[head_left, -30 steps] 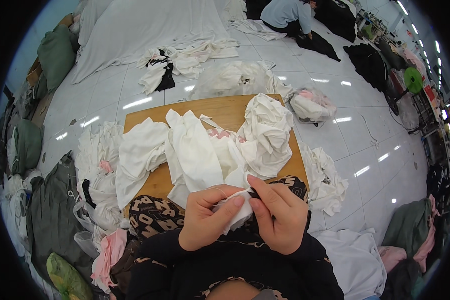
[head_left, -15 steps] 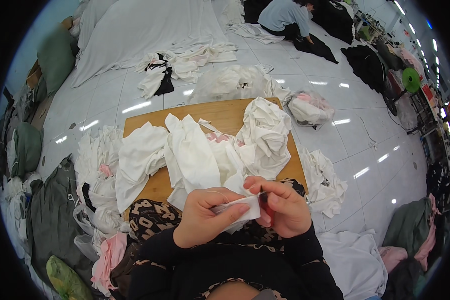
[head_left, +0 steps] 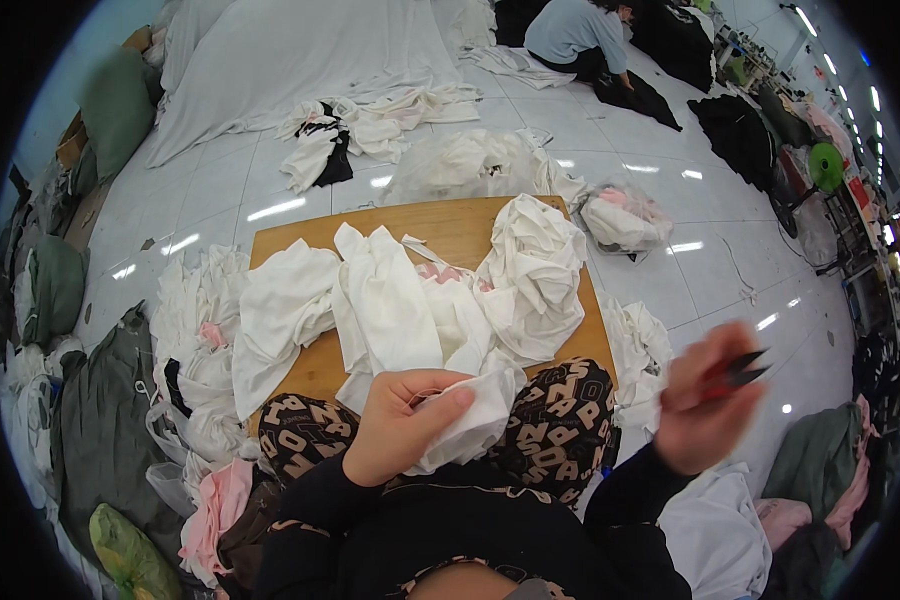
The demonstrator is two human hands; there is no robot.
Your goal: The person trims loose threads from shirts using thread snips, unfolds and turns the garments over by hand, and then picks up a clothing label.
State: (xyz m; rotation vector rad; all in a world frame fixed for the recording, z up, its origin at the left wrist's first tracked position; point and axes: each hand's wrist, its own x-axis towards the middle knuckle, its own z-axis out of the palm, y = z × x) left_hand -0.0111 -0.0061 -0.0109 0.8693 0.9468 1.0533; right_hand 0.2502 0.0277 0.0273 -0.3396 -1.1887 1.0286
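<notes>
My left hand [head_left: 405,415] is closed on a white garment [head_left: 470,422], pinching its edge between thumb and fingers over my lap. A pale thread shows by those fingers. Off to the right, my right hand [head_left: 705,405], smeared by motion, grips thread snips [head_left: 738,372] with dark blades and a red handle. The blades point right, well apart from the cloth. Beyond my hands, more white garments [head_left: 385,305] lie on a low wooden board [head_left: 440,215]. A bunched white garment [head_left: 535,265] sits at its right side, and some pink cloth shows in the middle.
White garments [head_left: 195,330] are heaped left of the board, and white cloth [head_left: 710,525] lies at lower right. A clear plastic bag [head_left: 620,220] with cloth stands past the board. Farther off, a person [head_left: 578,40] bends over black cloth. A green fan [head_left: 825,165] stands at right.
My right hand has swung out to the right with the snips, away from the cloth. The white garment now hangs from my left hand alone, its end spread wider.
</notes>
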